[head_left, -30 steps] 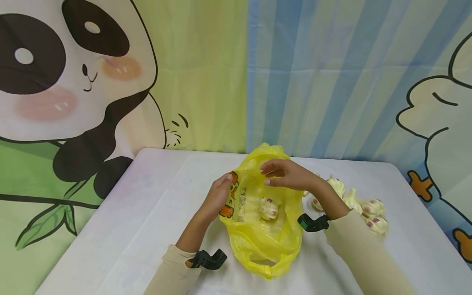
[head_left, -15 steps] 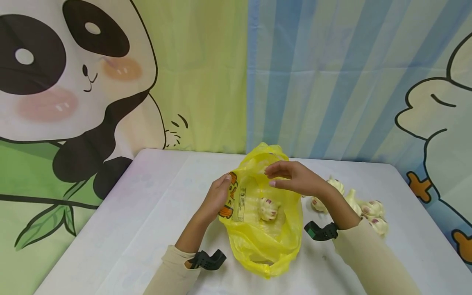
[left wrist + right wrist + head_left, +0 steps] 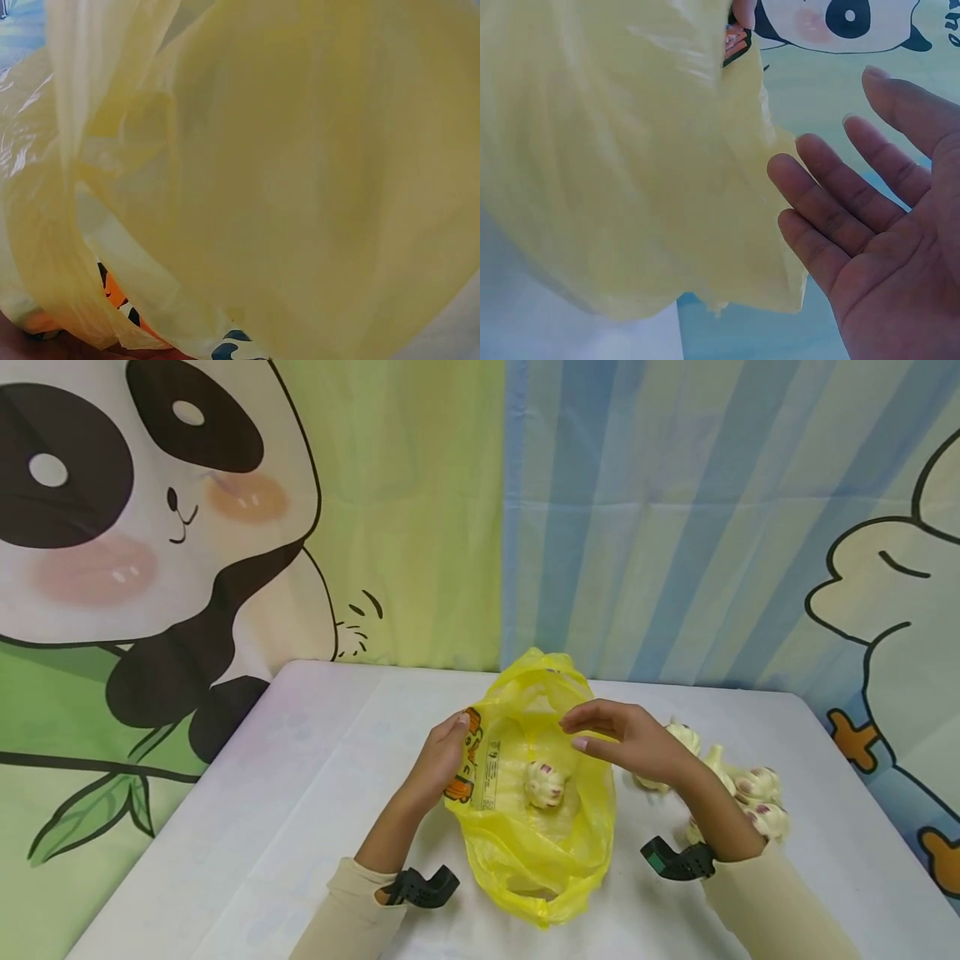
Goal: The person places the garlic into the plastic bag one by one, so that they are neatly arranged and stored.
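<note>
- Head view: the right hand [image 3: 637, 741] has been moved right, closer to the garlic heap [image 3: 759, 785] on the bench [image 3: 337, 735].
- Its fingers are spread; nothing is held, so it seems free.
- The yellow bag [image 3: 536, 868] is pinched by the left hand [image 3: 441, 760].
- One garlic bulb [image 3: 546, 785] is seen inside.

A garlic bulb [image 3: 545, 784] lies in the bag [image 3: 536, 860], left of other bulbs [image 3: 759, 785]

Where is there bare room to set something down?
Widest: the table left of the left hand and forearm, out to the table's left edge. Smaller: behind the garlic bulbs, toward the far right corner. Crowded: right of the yellow bag, where the right hand and forearm partly hide bulbs.
</note>
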A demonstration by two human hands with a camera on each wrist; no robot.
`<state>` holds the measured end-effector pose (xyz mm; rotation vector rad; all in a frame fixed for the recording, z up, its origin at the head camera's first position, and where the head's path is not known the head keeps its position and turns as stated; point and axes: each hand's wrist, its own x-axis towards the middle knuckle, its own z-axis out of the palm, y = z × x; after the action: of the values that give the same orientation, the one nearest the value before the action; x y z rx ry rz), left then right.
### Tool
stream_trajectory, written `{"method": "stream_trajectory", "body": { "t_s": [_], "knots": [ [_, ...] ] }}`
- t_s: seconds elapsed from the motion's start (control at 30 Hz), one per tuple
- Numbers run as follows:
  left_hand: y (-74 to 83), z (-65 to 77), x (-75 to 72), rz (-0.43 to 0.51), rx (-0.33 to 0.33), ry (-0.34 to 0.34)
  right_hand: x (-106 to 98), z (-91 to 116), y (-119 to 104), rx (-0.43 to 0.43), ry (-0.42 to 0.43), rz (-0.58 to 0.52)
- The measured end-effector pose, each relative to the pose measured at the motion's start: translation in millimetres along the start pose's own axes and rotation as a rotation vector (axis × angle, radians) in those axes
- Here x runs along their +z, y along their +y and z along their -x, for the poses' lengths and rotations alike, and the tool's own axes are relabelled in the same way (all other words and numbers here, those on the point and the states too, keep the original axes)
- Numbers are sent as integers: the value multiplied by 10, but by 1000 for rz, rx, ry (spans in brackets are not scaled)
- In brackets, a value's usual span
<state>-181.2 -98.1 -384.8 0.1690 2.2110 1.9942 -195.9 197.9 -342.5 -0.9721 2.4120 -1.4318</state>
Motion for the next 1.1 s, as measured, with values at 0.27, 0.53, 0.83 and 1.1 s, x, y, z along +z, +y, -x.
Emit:
{"method": "stream_trajectory", "body": {
  "t_s": [0.27, 0.53, 0.83, 1.1],
  "knots": [
    [-4, -1, 4, -12, -1, 2, 38, 228, 60, 2, 48, 2],
    [30, 18, -10, -4, -13, -18, 71, 418, 151, -75, 150, -15],
    [-62, -16, -4, -5, 15, -4, 137, 602, 215, -89, 262, 10],
    [-46, 3, 0, 2, 2, 11, 151, 750, 306, -63, 303, 23]
  ]
}}
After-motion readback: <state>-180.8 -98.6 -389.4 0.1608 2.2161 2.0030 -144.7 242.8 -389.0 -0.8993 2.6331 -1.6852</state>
